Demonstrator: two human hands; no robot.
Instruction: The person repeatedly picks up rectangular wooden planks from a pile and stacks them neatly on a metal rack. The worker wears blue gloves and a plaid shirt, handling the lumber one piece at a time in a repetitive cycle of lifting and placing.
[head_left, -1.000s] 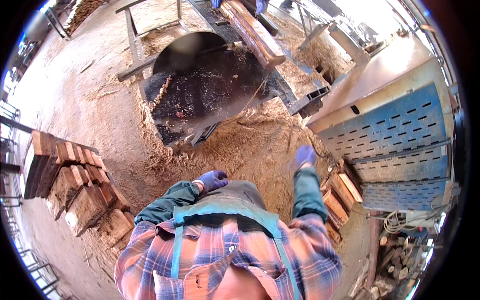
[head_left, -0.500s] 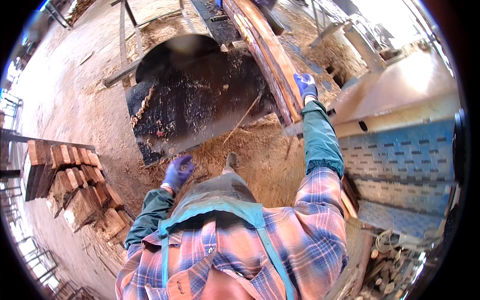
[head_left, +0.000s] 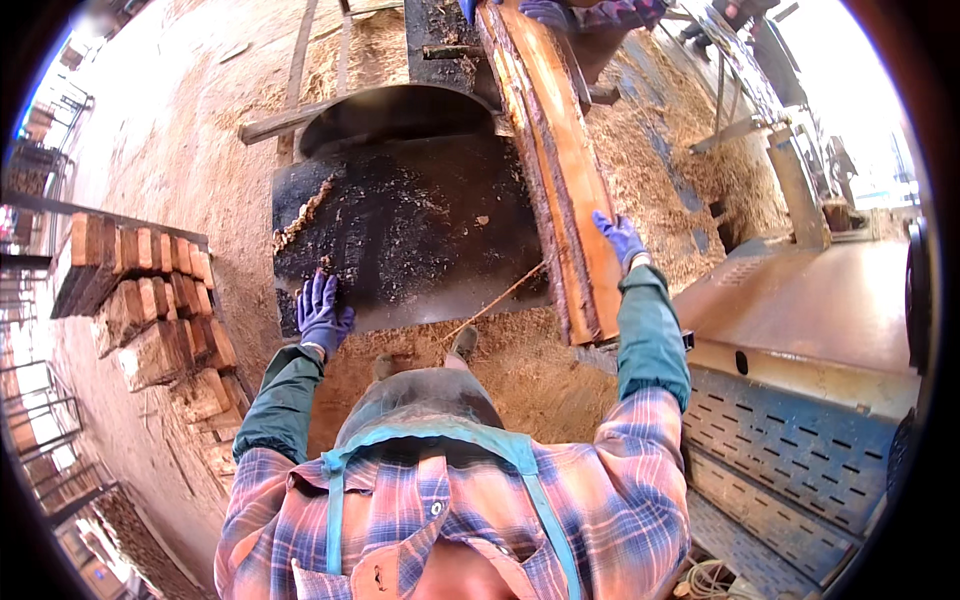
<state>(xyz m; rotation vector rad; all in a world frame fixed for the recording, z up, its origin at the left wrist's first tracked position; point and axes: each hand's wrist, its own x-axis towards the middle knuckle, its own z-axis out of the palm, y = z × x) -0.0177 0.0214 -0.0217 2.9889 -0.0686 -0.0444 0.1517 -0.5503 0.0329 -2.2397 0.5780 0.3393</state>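
My left hand (head_left: 322, 312), in a purple glove, is open with fingers spread over the near left corner of a black metal sheet (head_left: 420, 240). My right hand (head_left: 622, 238), also gloved, lies on the right edge of bark-edged wooden boards (head_left: 585, 230), its fingers stretched out over the wood. The boards lie lengthwise along the sheet's right side, dark bark running down their length. Another person's gloved hand (head_left: 545, 12) touches the far end of the boards. A thin stick (head_left: 498, 302) leans across the sheet's near edge.
A stack of cut wood blocks (head_left: 160, 350) stands at my left. To the right are a brown metal machine top (head_left: 800, 310) and a blue slotted panel (head_left: 780, 430). Sawdust (head_left: 460, 375) covers the floor by my feet. A wooden beam (head_left: 270, 127) juts out beyond the sheet.
My left hand has moved forward onto the black sheet and spread its fingers. The view has shifted, and the boards' near end now sits lower in it. The other person's hands are now visible.
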